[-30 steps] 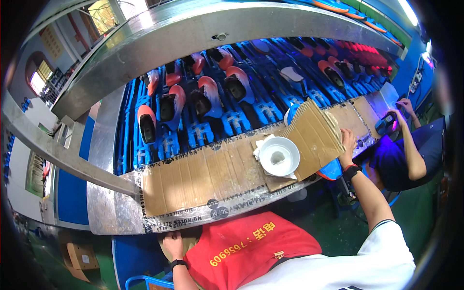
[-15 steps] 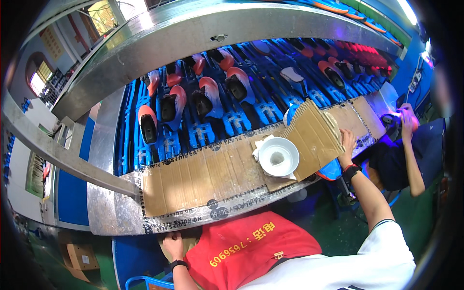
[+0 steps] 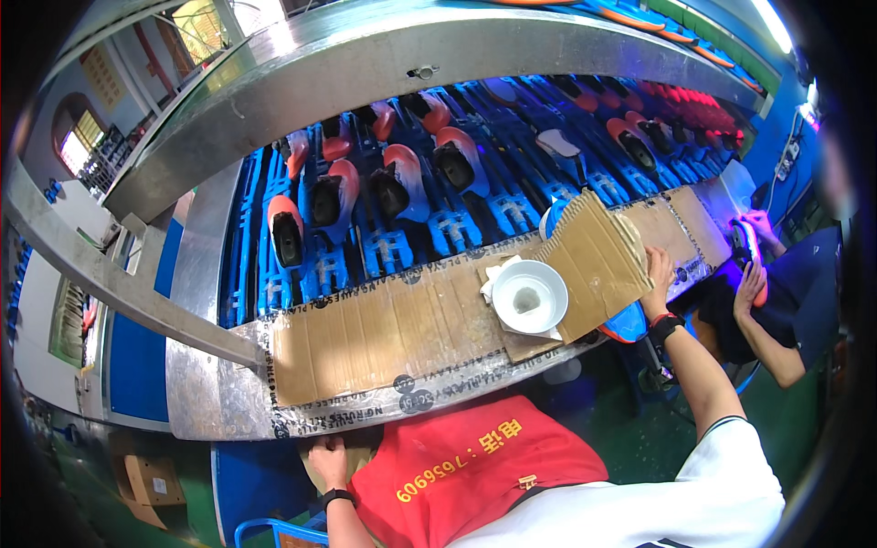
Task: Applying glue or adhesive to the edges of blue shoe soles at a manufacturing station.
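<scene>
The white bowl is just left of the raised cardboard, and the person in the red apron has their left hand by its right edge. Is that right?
Not quite: the head view shows the right hand by the right edge of the raised cardboard. The white bowl is just left of it, and the red apron is right.

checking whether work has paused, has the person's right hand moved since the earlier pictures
No, not visibly: the right hand stays beside the raised cardboard flap, at the same place along the worktable.

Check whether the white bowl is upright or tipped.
Upright: the white bowl's round rim faces up and its inside shows.
</scene>
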A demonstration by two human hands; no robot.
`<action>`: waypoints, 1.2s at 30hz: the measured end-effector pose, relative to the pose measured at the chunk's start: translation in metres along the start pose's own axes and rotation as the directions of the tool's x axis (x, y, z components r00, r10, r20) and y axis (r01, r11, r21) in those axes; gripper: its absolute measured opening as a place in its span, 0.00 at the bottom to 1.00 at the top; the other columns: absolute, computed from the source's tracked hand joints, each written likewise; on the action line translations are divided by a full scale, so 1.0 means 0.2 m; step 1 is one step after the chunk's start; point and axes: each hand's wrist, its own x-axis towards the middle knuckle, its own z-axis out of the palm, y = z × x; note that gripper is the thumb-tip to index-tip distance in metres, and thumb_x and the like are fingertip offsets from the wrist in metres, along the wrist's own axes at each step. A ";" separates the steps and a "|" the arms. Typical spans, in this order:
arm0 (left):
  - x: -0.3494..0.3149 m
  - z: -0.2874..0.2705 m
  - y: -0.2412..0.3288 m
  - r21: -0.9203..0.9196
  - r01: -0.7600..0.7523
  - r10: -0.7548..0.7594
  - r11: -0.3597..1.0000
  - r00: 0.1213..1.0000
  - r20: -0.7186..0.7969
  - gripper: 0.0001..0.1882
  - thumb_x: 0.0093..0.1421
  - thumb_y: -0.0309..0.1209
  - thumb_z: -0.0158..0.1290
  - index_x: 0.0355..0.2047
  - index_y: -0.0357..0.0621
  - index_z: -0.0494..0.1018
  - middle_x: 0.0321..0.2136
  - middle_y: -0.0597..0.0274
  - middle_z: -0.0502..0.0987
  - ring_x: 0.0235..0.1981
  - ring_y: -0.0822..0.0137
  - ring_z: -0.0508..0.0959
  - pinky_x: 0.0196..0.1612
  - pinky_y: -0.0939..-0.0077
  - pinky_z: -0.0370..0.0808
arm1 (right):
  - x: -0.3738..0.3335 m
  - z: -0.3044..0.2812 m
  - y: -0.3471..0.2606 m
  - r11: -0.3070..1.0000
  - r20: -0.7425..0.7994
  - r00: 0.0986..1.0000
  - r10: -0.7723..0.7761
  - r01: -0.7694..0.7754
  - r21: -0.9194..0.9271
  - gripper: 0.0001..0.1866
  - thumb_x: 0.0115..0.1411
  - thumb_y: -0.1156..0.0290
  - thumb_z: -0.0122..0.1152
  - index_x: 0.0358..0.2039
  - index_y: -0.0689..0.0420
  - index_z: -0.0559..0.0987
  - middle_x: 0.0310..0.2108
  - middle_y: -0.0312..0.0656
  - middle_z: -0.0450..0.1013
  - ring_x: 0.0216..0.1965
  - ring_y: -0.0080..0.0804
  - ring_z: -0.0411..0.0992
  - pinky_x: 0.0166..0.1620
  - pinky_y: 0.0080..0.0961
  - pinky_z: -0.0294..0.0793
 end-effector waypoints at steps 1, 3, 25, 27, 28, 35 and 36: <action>0.00 0.00 0.00 0.006 0.002 -0.002 1.000 1.000 -0.004 0.09 0.46 0.29 0.53 0.20 0.34 0.71 0.17 0.46 0.73 0.21 0.49 0.73 0.28 0.62 0.68 | 0.00 0.00 0.00 1.000 -0.002 1.000 -0.002 0.002 -0.001 0.15 0.60 0.56 0.48 0.40 0.53 0.74 0.46 0.43 0.65 0.51 0.43 0.60 0.52 0.42 0.54; 0.00 0.00 0.00 0.013 0.005 -0.005 1.000 1.000 -0.008 0.09 0.46 0.29 0.54 0.20 0.34 0.71 0.17 0.46 0.73 0.21 0.49 0.73 0.28 0.62 0.68 | 0.00 -0.01 -0.01 1.000 0.001 1.000 -0.004 0.004 -0.001 0.15 0.60 0.56 0.48 0.40 0.53 0.74 0.46 0.43 0.65 0.51 0.43 0.60 0.52 0.42 0.54; -0.01 -0.01 0.03 -0.029 0.021 -0.021 0.999 1.000 0.001 0.09 0.44 0.30 0.55 0.19 0.34 0.72 0.17 0.47 0.73 0.21 0.47 0.74 0.29 0.61 0.69 | 0.00 0.01 0.01 1.000 0.024 1.000 0.011 -0.011 0.006 0.16 0.60 0.56 0.48 0.40 0.53 0.74 0.47 0.44 0.64 0.51 0.43 0.59 0.52 0.42 0.53; -0.01 -0.03 0.05 -0.040 0.036 -0.036 0.999 0.999 0.008 0.09 0.44 0.30 0.55 0.19 0.34 0.72 0.18 0.46 0.73 0.22 0.47 0.74 0.30 0.61 0.69 | 0.00 0.00 0.01 1.000 0.024 1.000 0.007 -0.008 0.003 0.16 0.60 0.56 0.48 0.40 0.53 0.74 0.47 0.44 0.64 0.52 0.43 0.59 0.52 0.42 0.53; -0.01 -0.03 0.05 -0.031 0.036 -0.036 0.999 0.999 0.009 0.09 0.44 0.30 0.55 0.19 0.33 0.72 0.18 0.46 0.74 0.22 0.47 0.74 0.30 0.61 0.69 | 0.00 0.00 0.01 1.000 0.022 1.000 0.005 -0.005 0.000 0.16 0.60 0.56 0.48 0.41 0.53 0.74 0.47 0.43 0.64 0.52 0.43 0.59 0.52 0.42 0.53; -0.01 -0.03 0.04 -0.032 0.032 -0.031 0.999 0.999 0.018 0.10 0.44 0.29 0.55 0.21 0.32 0.72 0.20 0.44 0.74 0.24 0.45 0.74 0.31 0.60 0.70 | 0.00 0.00 0.00 1.000 0.024 1.000 0.004 -0.004 -0.005 0.16 0.60 0.56 0.48 0.41 0.54 0.74 0.47 0.44 0.64 0.52 0.43 0.59 0.52 0.42 0.53; -0.01 -0.03 0.05 -0.031 0.033 -0.033 0.999 0.999 0.018 0.10 0.44 0.29 0.55 0.21 0.32 0.72 0.20 0.44 0.74 0.24 0.45 0.74 0.31 0.60 0.70 | 0.00 0.00 -0.01 1.000 0.025 1.000 0.003 -0.003 -0.002 0.16 0.60 0.56 0.48 0.41 0.54 0.74 0.47 0.44 0.64 0.52 0.43 0.59 0.52 0.42 0.53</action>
